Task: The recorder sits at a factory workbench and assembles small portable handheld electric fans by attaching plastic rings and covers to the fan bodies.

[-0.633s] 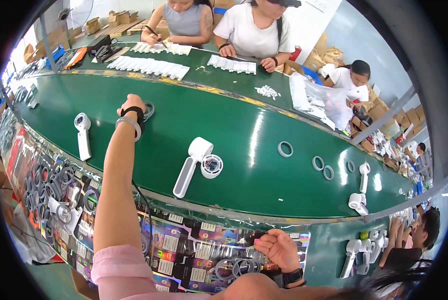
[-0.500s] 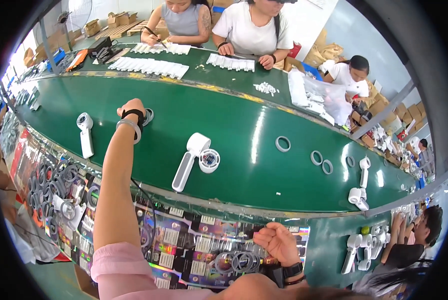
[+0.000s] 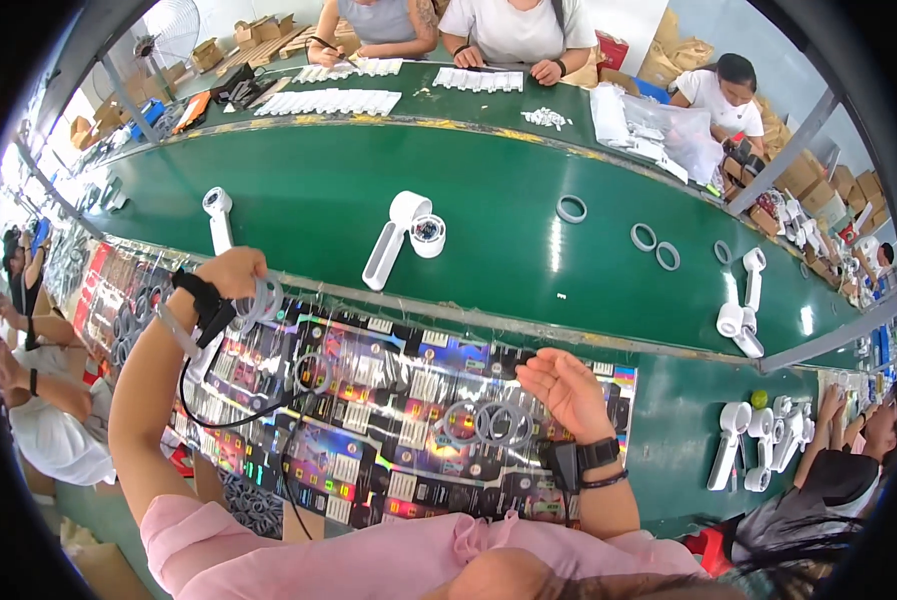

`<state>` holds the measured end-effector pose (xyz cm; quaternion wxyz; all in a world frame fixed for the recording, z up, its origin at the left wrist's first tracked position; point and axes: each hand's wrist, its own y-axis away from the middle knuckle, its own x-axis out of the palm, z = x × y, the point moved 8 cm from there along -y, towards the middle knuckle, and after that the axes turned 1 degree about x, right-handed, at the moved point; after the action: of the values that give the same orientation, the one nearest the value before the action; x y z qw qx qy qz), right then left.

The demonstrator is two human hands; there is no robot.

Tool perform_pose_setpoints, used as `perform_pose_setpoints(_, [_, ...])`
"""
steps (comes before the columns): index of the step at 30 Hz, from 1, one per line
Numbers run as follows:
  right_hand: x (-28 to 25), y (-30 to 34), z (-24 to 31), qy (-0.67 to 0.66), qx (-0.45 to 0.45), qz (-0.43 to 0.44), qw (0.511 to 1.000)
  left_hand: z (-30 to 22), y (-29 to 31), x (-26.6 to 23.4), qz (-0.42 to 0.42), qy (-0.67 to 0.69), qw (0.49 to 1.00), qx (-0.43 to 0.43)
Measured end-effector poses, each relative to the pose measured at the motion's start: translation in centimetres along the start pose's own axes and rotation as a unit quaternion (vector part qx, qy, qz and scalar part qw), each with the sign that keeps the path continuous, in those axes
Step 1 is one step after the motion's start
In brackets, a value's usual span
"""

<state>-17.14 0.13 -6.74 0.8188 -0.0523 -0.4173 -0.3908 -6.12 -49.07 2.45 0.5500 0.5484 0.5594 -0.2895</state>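
My left hand (image 3: 232,274) is closed on grey rings (image 3: 261,304) at the near edge of the green belt, with the rings hanging below its fingers. A white handheld fan (image 3: 218,222) lies on the belt just beyond it. Over the printed sheets on the near table, my right hand (image 3: 565,392) is raised, palm partly turned up, fingers loosely bent and nothing visible in them. Several grey rings (image 3: 508,425) lie beside it on the sheets, and a single ring (image 3: 313,373) rests between the two hands. Another fan (image 3: 400,240) lies mid-belt with its round head turned up.
Further right on the belt are loose grey rings (image 3: 571,209) and white fans (image 3: 738,318). More fans (image 3: 730,440) stand on the right side table near a co-worker. Across the belt, people sit behind rows of white parts (image 3: 328,103). A thin black cable (image 3: 238,424) crosses the sheets.
My left hand has drawn back from the belt toward me, and the ring that lay beside it there is gone from that spot. The right hand's fingers have straightened somewhat. The view has shifted.
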Motion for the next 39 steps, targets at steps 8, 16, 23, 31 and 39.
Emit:
perform_pose_setpoints(8, [0.2,0.1,-0.1,0.01,-0.024,0.027,0.999,-1.8,6.4,3.1,0.131,-0.001,0.989,-0.064])
perform_pose_setpoints(16, [0.1,-0.1,-0.1,0.013,-0.031,0.033,0.999,-9.8,-5.5,0.6,-0.07,0.033,0.995,0.065])
perform_pose_setpoints(23, [0.6,-0.2,0.0,0.028,-0.033,0.052,0.998,-25.1,-3.2,2.1,-0.286,-0.043,0.944,0.16])
perform_pose_setpoints(31, [-0.2,0.4,-0.6,0.013,-0.024,0.032,0.999,-40.5,10.1,14.4,-0.093,-0.111,0.84,0.523])
perform_pose_setpoints(39, [-0.3,-0.5,-1.2,0.015,-0.042,0.052,0.998,-33.0,10.9,15.2,-0.1,-0.183,0.887,0.413])
